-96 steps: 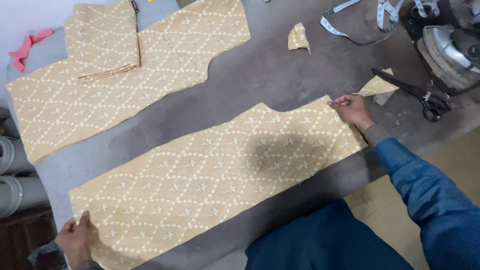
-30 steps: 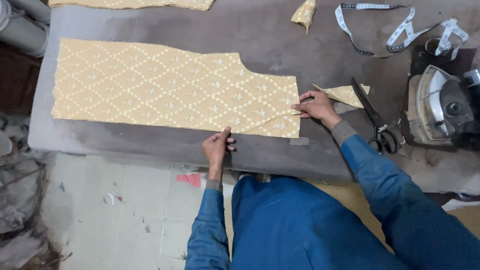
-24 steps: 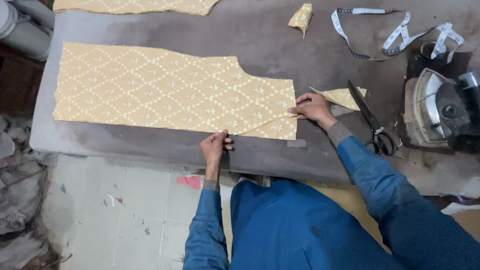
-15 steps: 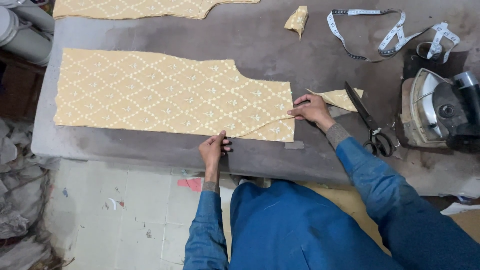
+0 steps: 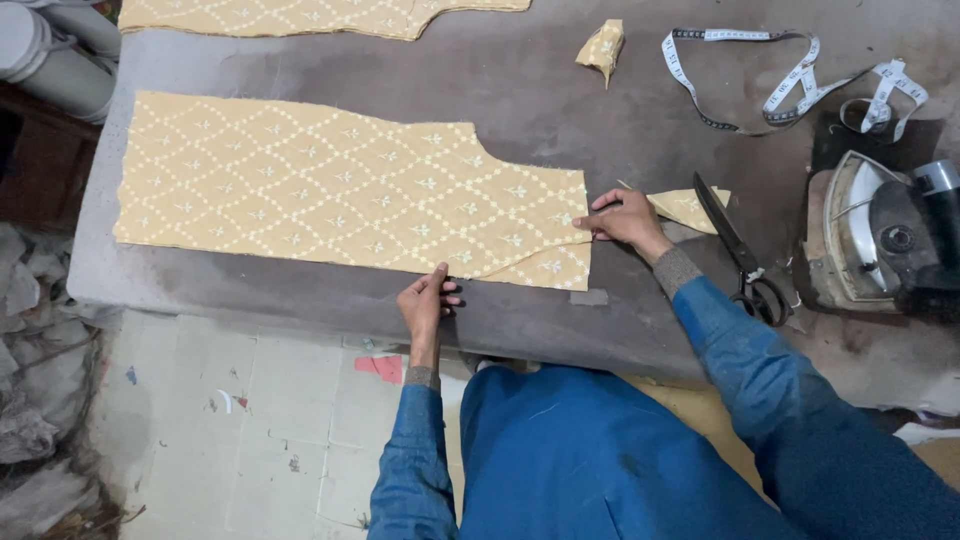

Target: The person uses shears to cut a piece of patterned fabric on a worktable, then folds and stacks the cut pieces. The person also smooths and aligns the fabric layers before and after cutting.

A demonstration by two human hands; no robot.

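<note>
A long piece of yellow patterned fabric (image 5: 330,190) lies flat on the grey table (image 5: 540,100). My left hand (image 5: 425,303) pinches its near edge, about the middle of the table's front. My right hand (image 5: 626,218) holds the fabric's right end, fingers pressed on the cloth. Between the two hands the near right corner of the fabric is folded up along a slanting line.
Black scissors (image 5: 738,250) and a small fabric scrap (image 5: 688,207) lie just right of my right hand. An electric iron (image 5: 880,235) stands at the right edge, a measuring tape (image 5: 780,85) behind it. Another fabric scrap (image 5: 602,47) and a second yellow fabric piece (image 5: 320,15) lie further back. Grey rolls (image 5: 55,55) are at the left.
The fabric was turned and pulled toward the table's front edge. My left hand moved from its far left end to the near edge by the middle. The view has shifted slightly.
</note>
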